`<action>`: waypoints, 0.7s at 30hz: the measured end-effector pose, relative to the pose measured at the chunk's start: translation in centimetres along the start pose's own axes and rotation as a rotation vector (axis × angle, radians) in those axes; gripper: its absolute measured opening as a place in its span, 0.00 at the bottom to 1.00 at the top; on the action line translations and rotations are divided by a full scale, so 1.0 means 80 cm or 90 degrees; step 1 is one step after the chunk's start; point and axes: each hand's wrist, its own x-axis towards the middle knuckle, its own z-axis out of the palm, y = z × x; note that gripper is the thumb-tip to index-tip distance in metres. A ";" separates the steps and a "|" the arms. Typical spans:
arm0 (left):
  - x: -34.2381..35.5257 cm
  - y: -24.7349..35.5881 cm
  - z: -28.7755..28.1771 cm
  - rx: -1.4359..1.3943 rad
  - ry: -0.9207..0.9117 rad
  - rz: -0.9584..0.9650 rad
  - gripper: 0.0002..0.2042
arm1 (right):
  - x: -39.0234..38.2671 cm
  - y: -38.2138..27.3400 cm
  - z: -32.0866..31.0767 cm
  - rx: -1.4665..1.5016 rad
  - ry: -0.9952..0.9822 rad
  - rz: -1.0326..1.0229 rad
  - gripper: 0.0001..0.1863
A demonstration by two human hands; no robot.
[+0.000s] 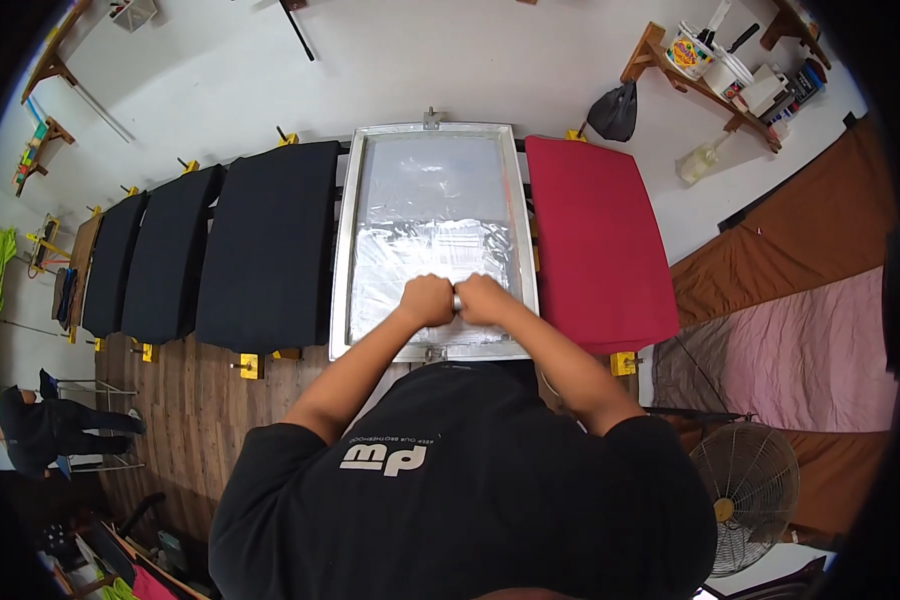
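Both hands — left hand [426, 300] and right hand [487, 298] — are clamped side by side on a short grey squeegee handle [458, 302], pressed onto the aluminium-framed printing screen [342, 240] beneath them. The mesh probably flexes; the frame looks stiff — grip it there.

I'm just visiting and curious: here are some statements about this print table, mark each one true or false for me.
1. Both hands grip one handle together over the screen frame. True: the left hand and right hand close side by side on a squeegee handle above the silver screen frame.
2. A red board lies to the right of the frame. True: the red board sits there.
3. The boards to the left of the frame are yellow. False: the boards there are dark.
4. The hands are at the frame's far end. False: they are near its close edge.
5. A fan hangs on the wall. False: the fan stands on the floor at lower right.
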 end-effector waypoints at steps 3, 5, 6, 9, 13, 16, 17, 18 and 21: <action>-0.038 0.014 0.006 -0.021 -0.033 0.008 0.10 | -0.032 -0.023 0.015 0.028 -0.020 0.009 0.13; -0.052 0.022 0.005 -0.035 -0.048 0.023 0.10 | -0.047 -0.033 0.019 0.048 -0.010 0.007 0.14; -0.056 0.024 0.002 -0.040 -0.068 0.010 0.11 | -0.049 -0.034 0.019 0.056 -0.031 0.017 0.15; -0.045 0.020 -0.013 -0.059 -0.146 -0.028 0.11 | -0.040 -0.021 0.006 0.118 -0.053 -0.004 0.15; -0.009 0.002 -0.022 -0.028 -0.038 -0.032 0.09 | -0.002 0.002 -0.013 0.082 -0.016 0.001 0.15; 0.005 -0.007 -0.002 -0.048 0.158 0.014 0.07 | 0.011 0.010 -0.007 0.069 0.116 0.031 0.07; 0.003 -0.005 0.010 -0.050 0.199 0.024 0.07 | 0.010 0.006 0.003 0.059 0.150 0.025 0.07; -0.005 -0.001 0.022 -0.051 0.208 0.031 0.07 | 0.004 -0.002 0.015 0.031 0.167 0.042 0.07; -0.041 0.011 0.041 -0.031 0.203 0.086 0.03 | -0.038 -0.025 0.049 0.005 0.166 0.048 0.10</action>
